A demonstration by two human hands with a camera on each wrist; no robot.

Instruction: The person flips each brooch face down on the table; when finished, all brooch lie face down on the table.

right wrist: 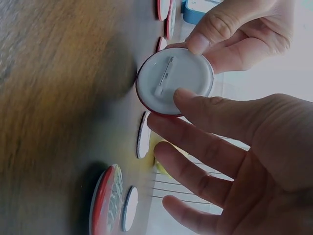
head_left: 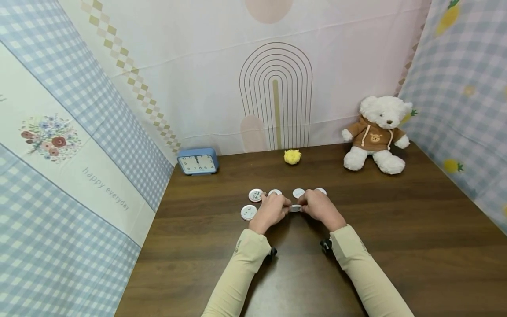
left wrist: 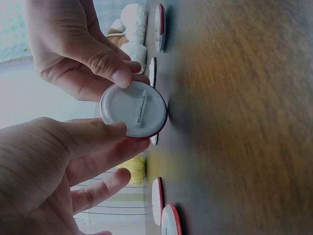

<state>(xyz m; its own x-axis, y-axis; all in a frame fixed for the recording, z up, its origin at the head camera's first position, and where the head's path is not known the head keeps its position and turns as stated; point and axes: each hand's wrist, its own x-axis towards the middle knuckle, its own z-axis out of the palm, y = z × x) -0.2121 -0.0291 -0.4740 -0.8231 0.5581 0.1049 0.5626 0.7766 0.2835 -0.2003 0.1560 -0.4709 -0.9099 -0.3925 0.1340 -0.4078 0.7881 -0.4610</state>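
A round pin-back button badge (head_left: 295,208) is held on edge just above the table between both hands. Its white back and metal pin (left wrist: 142,106) face the wrist cameras. The left hand (head_left: 273,208) pinches one side between thumb and fingers, and the right hand (head_left: 320,207) pinches the opposite side. Left of the left hand lie two badges, an upper one (head_left: 255,195) and a lower one (head_left: 248,212). Beyond the hands are white badges (head_left: 299,193), two of them partly covered by the hands. A red-rimmed badge (right wrist: 106,200) shows near the right hand in the right wrist view.
On the brown wooden table (head_left: 190,264), a blue clock (head_left: 198,161) stands at the back left. A small yellow ball-like thing (head_left: 292,156) sits at the back middle. A white teddy bear (head_left: 375,134) in a brown hoodie leans near the back right. Patterned cloth hangs behind.
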